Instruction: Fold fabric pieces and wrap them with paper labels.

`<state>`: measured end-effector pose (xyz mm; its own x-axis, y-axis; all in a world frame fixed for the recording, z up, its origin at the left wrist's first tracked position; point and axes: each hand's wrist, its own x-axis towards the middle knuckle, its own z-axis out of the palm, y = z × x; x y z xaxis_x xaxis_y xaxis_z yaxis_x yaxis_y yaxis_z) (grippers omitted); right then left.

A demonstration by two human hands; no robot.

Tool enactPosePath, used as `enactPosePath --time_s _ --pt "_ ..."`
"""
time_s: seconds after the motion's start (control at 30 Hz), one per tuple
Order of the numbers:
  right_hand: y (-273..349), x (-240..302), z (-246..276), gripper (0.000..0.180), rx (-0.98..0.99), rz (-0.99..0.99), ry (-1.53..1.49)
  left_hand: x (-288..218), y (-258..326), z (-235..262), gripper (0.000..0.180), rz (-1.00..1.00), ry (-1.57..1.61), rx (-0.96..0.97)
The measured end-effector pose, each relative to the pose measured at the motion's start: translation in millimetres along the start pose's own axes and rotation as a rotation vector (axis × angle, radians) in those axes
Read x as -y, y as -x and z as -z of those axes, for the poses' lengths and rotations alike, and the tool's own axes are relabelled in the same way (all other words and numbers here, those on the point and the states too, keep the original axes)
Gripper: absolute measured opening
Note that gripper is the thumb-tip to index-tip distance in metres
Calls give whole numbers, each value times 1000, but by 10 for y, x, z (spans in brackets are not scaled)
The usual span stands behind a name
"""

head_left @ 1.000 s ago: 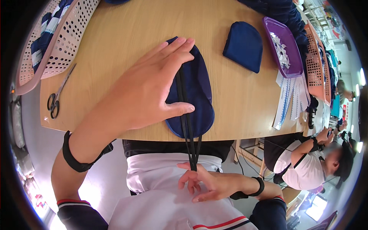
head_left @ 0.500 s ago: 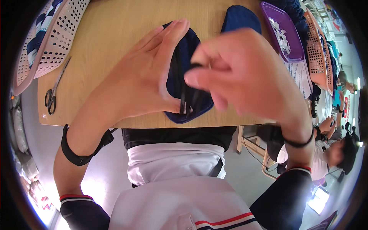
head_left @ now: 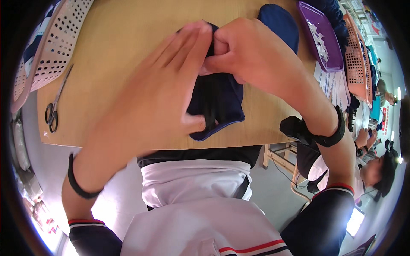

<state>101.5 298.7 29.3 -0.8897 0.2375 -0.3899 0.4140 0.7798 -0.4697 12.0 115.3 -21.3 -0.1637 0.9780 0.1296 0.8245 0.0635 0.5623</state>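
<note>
A navy cloth piece with a piped edge and black strips across it lies at the table's near side, under both my hands. My left hand spans it, fingers at the top and thumb at the lower edge, gripping it. My right hand is closed in a pinch at the cloth's upper part, beside my left fingertips. The pinched bit is mostly hidden, so I cannot tell whether it is strip or cloth. Another rounded navy cloth piece lies beyond my right hand.
Scissors lie on the table at left, below a pink perforated basket. At right are a purple tray with small white pieces, printed paper sheets and an orange basket. A co-worker sits farther right.
My right hand has moved up and left, from above the cloth's right side to its upper part beside my left fingers. The cloth's right side now looks folded and more angular.
</note>
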Motion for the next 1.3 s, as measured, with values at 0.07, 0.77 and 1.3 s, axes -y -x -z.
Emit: enactPosePath --time_s 0.07,0.77,1.3 --pt "-77 -194 -113 32 -133 182 30 -136 171 -21 106 8 -160 -25" --pt "-318 -971 841 31 -246 -182 275 -75 89 154 79 -272 -132 334" --pt "372 -108 1172 27 97 216 -540 -28 108 175 59 -301 -121 291"
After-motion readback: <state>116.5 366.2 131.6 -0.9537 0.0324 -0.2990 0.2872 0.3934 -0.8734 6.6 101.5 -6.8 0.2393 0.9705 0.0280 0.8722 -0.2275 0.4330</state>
